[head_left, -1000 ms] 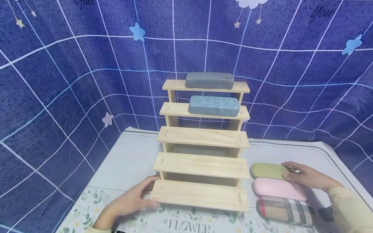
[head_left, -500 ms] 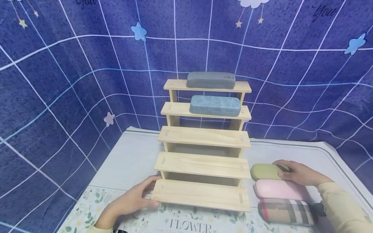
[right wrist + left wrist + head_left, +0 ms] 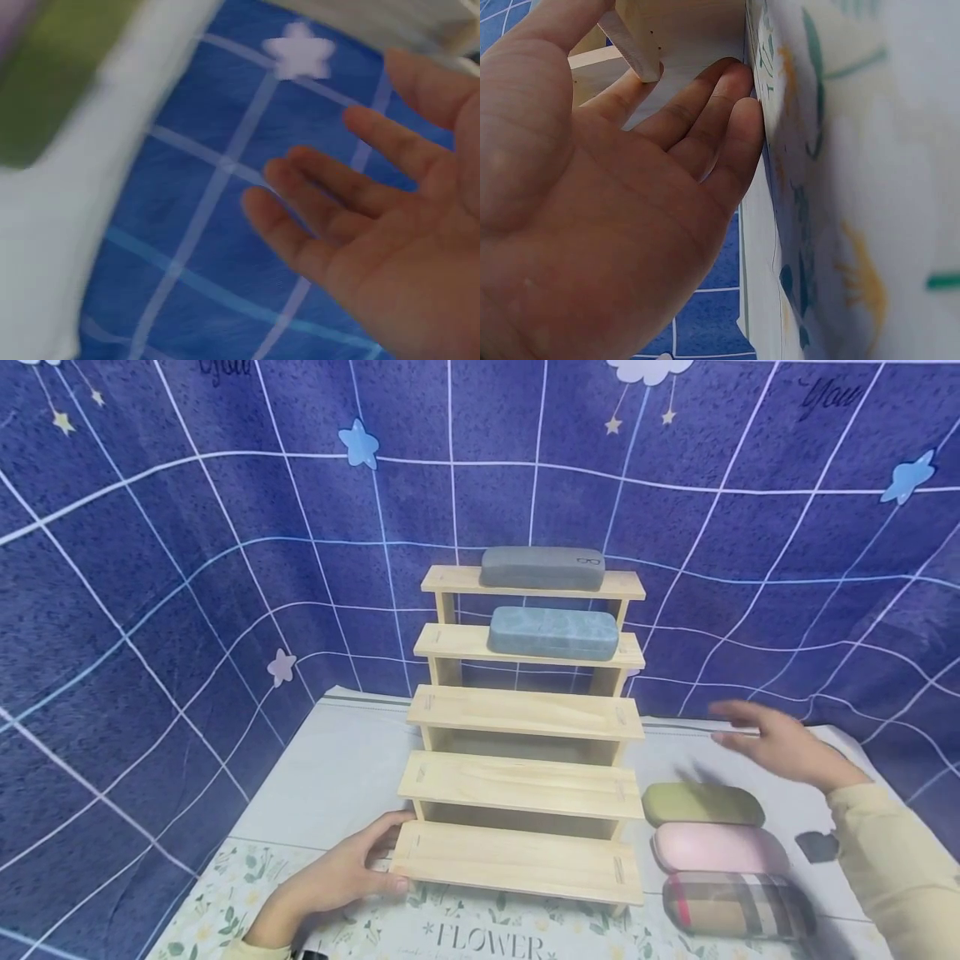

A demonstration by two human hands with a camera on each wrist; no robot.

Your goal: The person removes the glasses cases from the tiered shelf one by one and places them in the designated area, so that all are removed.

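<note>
A stepped wooden display rack stands in the middle of the head view. My left hand holds the left end of its lowest step, thumb at the front edge and fingers behind. The left wrist view has this hand around the board's end. My right hand hovers in the air beyond the green glasses case, holding nothing. Its fingers are spread and relaxed in the right wrist view. Toward me from the green case lie a pink glasses case and a plaid glasses case.
A grey glasses case rests on the top step, and a blue glasses case on the step below. Behind the table hangs a blue gridded curtain. A small dark object is at my right wrist.
My right hand has let go of the green glasses case and risen away toward the back. The case stays beside the pink one. My left hand has kept its place on the rack.
</note>
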